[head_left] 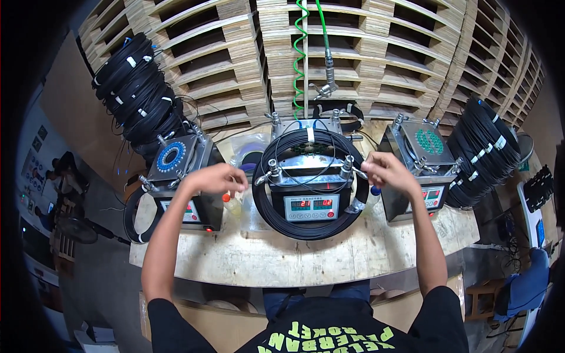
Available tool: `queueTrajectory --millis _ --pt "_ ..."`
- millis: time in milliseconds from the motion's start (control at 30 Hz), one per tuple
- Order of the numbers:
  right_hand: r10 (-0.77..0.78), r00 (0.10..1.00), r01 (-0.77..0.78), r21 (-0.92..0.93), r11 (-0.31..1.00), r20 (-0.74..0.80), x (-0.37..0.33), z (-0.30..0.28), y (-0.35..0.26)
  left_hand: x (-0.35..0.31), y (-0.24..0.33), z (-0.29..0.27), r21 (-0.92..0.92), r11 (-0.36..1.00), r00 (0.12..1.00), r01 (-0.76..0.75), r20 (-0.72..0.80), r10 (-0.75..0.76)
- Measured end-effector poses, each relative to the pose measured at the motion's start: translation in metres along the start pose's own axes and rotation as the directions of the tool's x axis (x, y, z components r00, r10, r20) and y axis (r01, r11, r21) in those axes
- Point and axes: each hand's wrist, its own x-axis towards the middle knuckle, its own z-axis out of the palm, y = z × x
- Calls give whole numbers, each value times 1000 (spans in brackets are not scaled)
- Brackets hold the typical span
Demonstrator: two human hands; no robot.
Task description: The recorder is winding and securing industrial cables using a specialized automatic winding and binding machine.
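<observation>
A coil of thin black cable [276,212] lies looped around the middle grey machine [311,207], which has red number displays on its front. My left hand [216,178] pinches at the clamp lever [268,173] on the machine's left front corner. My right hand [385,169] grips the matching lever [352,170] on the right front corner. Both hands are at the level of the machine's top plate.
Two similar machines stand on the wooden bench [294,259]: the left one [182,176] with a blue ring, the right one [421,167] with a green disc. Bundles of black cable coils [135,88] [482,150] pile at both sides. A green coiled air hose [300,53] hangs before stacked wooden pallets [376,53].
</observation>
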Motion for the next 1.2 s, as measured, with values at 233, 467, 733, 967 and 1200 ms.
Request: queueTrajectory --millis 233,467,733,967,1200 --pt "-39 970 69 119 990 -240 108 -61 23 89 -25 -56 -556 831 933 -5 -303 -196" --pt "58 966 -69 -36 997 -253 205 -58 49 190 -39 -61 -837 547 857 -7 -287 -428" --pt "100 991 -61 364 929 -89 200 -52 49 218 -59 -21 -797 271 787 -540 -593 -173" --pt "123 902 -24 237 971 -414 208 -26 42 193 -45 -38 -783 491 731 -382 -581 -357" --pt "204 899 -130 207 970 -389 171 -8 8 162 -1 -24 -713 684 699 -152 -567 -435"
